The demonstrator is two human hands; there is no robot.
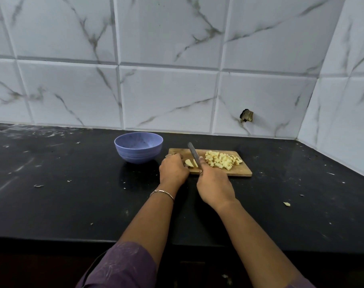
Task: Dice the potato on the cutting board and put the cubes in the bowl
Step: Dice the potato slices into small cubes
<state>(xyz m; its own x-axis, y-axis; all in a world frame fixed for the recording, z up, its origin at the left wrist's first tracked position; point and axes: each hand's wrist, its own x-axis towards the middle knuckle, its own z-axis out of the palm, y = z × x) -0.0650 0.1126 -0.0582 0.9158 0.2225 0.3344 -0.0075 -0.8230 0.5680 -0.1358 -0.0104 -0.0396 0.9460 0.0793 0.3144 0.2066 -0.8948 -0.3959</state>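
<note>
Nearest is a purple sleeve (123,265) on the left arm. Both bare arms reach out over a black counter (73,194). A thin bracelet (162,193) sits on the left wrist.

The left hand (173,170) is at the left end of a wooden cutting board (239,171). Its fingers curl down on a few potato strips (190,163) and hold them in place. The right hand (215,188) is just beside it, wrapped tight round the handle of a knife (194,154). The blade points away from the person and a little to the left, with its edge down at the right side of the strips.

A pile of small potato cubes (222,160) lies on the right half of the board, just beside the knife. A little pale scrap (286,203) lies on the counter, far off to the right.

A blue bowl (138,148) stands on the counter just left of the board. No cubes can be seen in it.

Behind it all is a white tiled wall (168,90) with grey streaks. It has a small dark hole (247,116) low down, behind the board.
</note>
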